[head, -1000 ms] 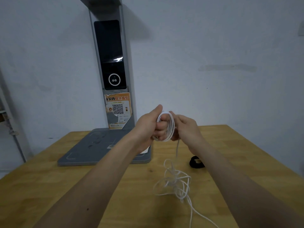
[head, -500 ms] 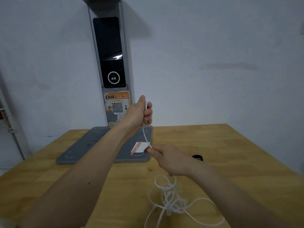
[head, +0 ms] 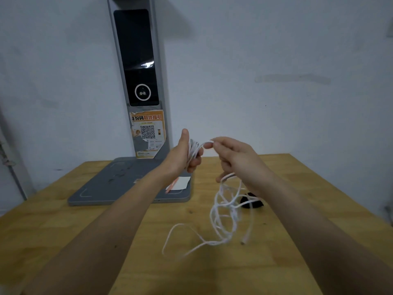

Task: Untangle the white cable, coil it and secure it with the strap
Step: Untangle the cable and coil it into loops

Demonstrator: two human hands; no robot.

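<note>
White cable [head: 225,211] loops sit clamped in the left hand [head: 185,155], thumb up; the right hand [head: 234,158] pinches the next turn beside it. A tangle hangs down to the wooden table [head: 63,231], near the black strap [head: 252,202]. Feeding slack slowly should keep knots from tightening.

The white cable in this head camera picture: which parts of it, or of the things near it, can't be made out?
- Thin white cable: coil turns hidden inside the left hand grip.
- Hanging tangle: motion blur hides how its loops cross.
- Small black strap: partly behind the cable and the right hand forearm.
</note>
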